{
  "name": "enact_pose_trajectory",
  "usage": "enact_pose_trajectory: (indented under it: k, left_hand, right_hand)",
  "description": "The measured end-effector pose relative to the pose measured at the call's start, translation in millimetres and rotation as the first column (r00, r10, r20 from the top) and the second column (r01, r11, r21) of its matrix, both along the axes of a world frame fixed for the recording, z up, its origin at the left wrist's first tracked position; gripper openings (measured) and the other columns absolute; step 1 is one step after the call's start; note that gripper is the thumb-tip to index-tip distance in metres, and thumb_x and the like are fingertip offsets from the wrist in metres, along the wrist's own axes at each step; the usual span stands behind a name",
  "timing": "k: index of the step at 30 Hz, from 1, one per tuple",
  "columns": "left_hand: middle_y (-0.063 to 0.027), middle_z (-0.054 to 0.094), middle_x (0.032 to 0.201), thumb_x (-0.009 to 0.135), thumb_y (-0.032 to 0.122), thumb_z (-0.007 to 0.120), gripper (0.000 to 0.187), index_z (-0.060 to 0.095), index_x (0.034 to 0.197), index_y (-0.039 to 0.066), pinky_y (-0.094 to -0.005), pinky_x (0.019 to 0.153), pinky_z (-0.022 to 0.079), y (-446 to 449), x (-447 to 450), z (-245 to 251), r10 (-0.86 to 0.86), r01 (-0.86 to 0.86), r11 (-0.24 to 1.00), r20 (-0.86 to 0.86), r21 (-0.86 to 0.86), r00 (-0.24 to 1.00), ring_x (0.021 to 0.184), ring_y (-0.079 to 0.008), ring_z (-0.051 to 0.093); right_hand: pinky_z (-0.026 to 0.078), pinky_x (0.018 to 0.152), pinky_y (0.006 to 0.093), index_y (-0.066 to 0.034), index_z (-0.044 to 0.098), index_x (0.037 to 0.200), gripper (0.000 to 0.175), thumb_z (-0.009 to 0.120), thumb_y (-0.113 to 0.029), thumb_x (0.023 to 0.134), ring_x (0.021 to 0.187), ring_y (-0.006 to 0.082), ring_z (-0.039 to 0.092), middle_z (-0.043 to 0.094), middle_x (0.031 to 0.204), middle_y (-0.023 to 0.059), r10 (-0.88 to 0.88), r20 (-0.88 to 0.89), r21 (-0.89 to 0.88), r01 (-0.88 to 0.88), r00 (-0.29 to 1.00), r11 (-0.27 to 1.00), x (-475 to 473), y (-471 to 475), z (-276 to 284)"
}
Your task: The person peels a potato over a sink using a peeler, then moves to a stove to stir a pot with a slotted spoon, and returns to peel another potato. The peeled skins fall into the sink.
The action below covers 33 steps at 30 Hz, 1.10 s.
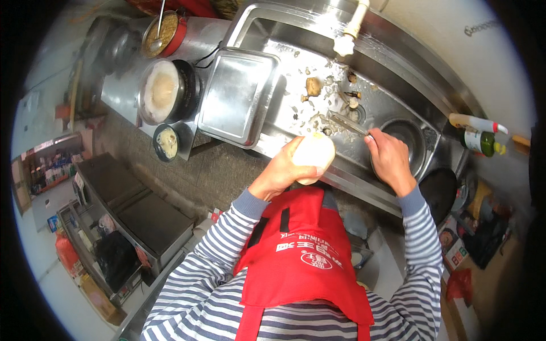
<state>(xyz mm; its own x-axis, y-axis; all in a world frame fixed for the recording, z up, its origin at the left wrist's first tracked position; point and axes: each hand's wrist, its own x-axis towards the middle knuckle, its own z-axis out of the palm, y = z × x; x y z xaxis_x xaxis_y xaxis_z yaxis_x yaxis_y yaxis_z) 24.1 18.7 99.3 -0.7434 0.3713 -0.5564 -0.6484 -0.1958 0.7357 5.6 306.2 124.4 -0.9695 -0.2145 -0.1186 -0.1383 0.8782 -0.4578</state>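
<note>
My left hand [286, 169] grips a pale, peeled root vegetable [315, 157] at the near edge of the steel sink [294, 36]. Over the sink's right part, my right hand [390, 158] is closed around the handle of a metal peeler or knife [347, 123]; which of the two I cannot tell. Its metal end points left, above the peelings and apart from the vegetable. Peelings and scraps [315, 86] lie scattered on the wet sink floor, some around the drain [359, 114]. A dark round pan or basin [403, 140] sits in the sink, partly hidden by my right hand.
A rectangular steel tray [233, 96] rests across the sink's left end. Left of it are a bowl with whitish contents [160, 91], a red pot [177, 40] with a ladle, and a small dark bowl [166, 143]. A tap [344, 44] overhangs the sink; bottles [475, 141] stand right.
</note>
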Motion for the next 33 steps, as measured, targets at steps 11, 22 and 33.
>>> enact_pose_trajectory:
  k: [11,22,33]
  left_hand:
    - [-0.0068,0.072,0.126,0.081,0.012,0.094,0.076,0.061,0.148,-0.003,-0.0322,0.099,0.057,-9.2,-0.8,9.0,-0.063,0.053,0.99,-0.079,-0.132,0.995,0.113,-0.0154,0.069]
    - [-0.0016,0.071,0.116,0.084,0.007,0.091,0.064,0.065,0.142,0.0,-0.0288,0.083,0.057,-10.9,-3.6,9.2,-0.058,0.051,0.99,-0.052,-0.131,0.997,0.098,-0.0109,0.066]
    - [-0.0105,0.072,0.127,0.079,0.02,0.098,0.084,0.058,0.148,-0.005,-0.0336,0.1,0.058,-12.4,2.5,7.5,-0.107,0.039,0.959,-0.228,-0.281,0.968,0.114,-0.0198,0.07]
  right_hand:
    - [0.06,0.074,0.0546,-0.0039,0.074,0.108,0.025,0.067,-0.028,0.108,0.088,0.0441,0.077,0.079,0.096,0.021,-0.054,-0.004,0.0,0.054,0.999,0.999,-2.5,-5.3,1.5]
    - [0.057,0.07,0.0573,-0.0079,0.072,0.108,0.024,0.065,-0.031,0.11,0.084,0.0465,0.074,0.077,0.092,0.0197,0.023,0.053,0.029,-0.024,0.998,0.999,-0.7,-11.2,-6.1]
    - [0.059,0.074,0.0542,-0.0074,0.075,0.121,0.024,0.068,-0.026,0.108,0.088,0.0456,0.076,0.077,0.094,0.0219,-0.021,0.063,0.0,0.021,0.998,1.0,0.6,-14.4,-4.1]
